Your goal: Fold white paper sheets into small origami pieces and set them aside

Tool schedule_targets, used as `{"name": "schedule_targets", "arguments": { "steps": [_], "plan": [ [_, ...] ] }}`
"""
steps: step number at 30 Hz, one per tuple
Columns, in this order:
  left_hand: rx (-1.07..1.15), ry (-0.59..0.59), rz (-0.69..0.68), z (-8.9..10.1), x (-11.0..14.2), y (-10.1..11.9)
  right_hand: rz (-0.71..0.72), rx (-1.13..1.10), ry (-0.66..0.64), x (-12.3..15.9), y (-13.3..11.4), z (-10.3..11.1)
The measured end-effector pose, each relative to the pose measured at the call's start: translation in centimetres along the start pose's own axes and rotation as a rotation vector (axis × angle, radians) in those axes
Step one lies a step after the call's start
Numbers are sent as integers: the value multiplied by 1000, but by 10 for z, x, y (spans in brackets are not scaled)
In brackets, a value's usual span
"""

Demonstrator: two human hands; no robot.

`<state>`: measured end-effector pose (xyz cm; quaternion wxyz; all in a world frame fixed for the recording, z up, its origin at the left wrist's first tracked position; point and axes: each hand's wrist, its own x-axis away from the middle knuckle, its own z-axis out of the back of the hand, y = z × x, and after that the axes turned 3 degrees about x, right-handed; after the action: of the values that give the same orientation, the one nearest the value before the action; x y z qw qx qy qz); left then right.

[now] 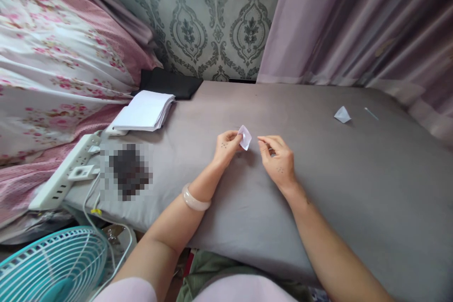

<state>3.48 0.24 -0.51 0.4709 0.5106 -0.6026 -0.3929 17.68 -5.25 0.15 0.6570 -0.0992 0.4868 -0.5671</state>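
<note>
A small piece of folded white paper [245, 138] is pinched between the thumb and fingers of my left hand [226, 145], over the middle of the table. Just to its right, apart from the paper, my right hand [278, 158] has its thumb and index fingertips pressed together. Whatever lies between those fingertips, if anything, is too small to make out. Farther right on the grey tabletop [311, 122] rests another folded white paper shape [342, 114] with a peaked form. A thin pale stick [371, 113] lies beside it.
A stack of white paper [145, 108] lies at the back left, near a black folder-like item [173, 84]. A white power strip [67, 172] with cables runs along the left edge. Below it stands a teal fan [56, 264]. Curtains [339, 23] hang at the right.
</note>
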Motion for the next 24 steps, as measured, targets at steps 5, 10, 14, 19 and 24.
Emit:
{"name": "schedule_targets", "arguments": {
  "steps": [5,10,14,19,24],
  "plan": [
    [32,38,-61,2,-2,-3,281,149,-128,10,-8,-10],
    [44,17,-77,-3,1,-7,319,342,-214,13,-3,-13],
    [58,9,-51,-5,2,-7,235,367,-204,13,-4,-12],
    [7,19,-51,-5,1,-10,182,371,-246,12,-8,-12],
    [-29,-13,-55,-7,3,-12,195,411,-332,11,-9,-10]
  ]
}}
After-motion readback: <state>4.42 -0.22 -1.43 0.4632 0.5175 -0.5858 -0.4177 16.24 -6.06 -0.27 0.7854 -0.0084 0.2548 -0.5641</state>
